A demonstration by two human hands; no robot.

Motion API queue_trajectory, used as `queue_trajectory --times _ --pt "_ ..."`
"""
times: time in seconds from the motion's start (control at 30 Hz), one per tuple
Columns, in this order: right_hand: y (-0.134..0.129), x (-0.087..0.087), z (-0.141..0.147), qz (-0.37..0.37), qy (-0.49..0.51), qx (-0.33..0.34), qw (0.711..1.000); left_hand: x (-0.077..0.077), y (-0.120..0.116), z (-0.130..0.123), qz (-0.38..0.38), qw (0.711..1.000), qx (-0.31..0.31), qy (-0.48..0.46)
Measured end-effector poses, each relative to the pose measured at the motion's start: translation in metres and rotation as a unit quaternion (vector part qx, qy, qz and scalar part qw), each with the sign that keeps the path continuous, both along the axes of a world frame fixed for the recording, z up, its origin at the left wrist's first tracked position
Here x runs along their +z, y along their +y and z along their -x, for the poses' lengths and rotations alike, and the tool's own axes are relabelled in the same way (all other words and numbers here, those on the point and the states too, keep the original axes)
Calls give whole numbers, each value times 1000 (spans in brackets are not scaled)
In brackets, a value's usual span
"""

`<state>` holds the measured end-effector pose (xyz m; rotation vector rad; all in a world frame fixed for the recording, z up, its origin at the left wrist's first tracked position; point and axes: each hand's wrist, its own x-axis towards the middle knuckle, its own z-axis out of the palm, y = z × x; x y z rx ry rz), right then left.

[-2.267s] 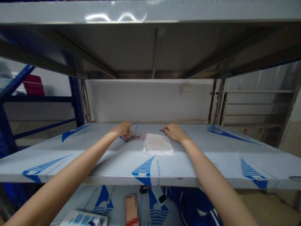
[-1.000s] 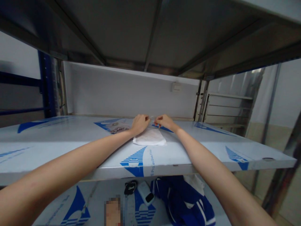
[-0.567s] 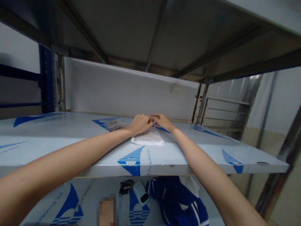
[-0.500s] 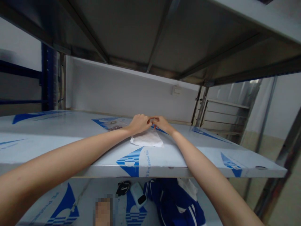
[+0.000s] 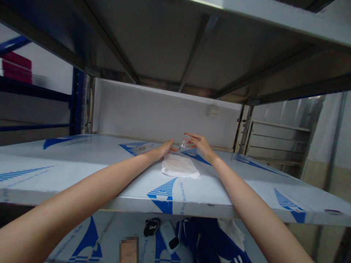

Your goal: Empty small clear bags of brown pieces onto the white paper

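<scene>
My right hand [image 5: 199, 144] is raised just over the shelf board, its fingers around a small, clear, shiny piece of plastic film [image 5: 184, 141]. Left of it, my left hand [image 5: 166, 148] has its thumb up and its fingers stretched out, close to the lower end of the film; whether they touch it I cannot tell. Below both hands a flat white packet [image 5: 179, 166], like thin paper or a thin bag, lies on the film-covered shelf [image 5: 90, 155]. Behind my left wrist lies a clear plastic bag [image 5: 141, 147], partly hidden.
An upper metal shelf [image 5: 153, 47] hangs low over the work area. On the lower level are a dark blue garment with white stripes [image 5: 205, 237], a light-blue device [image 5: 169, 237] and a small black item [image 5: 151, 226]. Metal uprights [image 5: 245, 128] stand at the back corners.
My hands, together before, have moved apart, and the clear film now shows at my right fingers. My left fingers have straightened. The whole view has shifted somewhat.
</scene>
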<state>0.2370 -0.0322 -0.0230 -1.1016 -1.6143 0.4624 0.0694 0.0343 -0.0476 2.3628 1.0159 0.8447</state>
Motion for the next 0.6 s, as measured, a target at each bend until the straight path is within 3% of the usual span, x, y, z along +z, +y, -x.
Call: queue_trajectory --times 0.1,0.23,0.37,0.6 --pt "0 -3 1 11 -1 30 999 1 2 4 129 986 -75 -75" --pt "2 -5 2 19 2 35 999 8 1 17 122 989 -60 -58" --pt "0 -4 0 51 -7 7 999 16 3 37 113 987 -44 -106" --pt "1 -9 -3 122 -16 31 992 12 32 42 165 971 -20 -171"
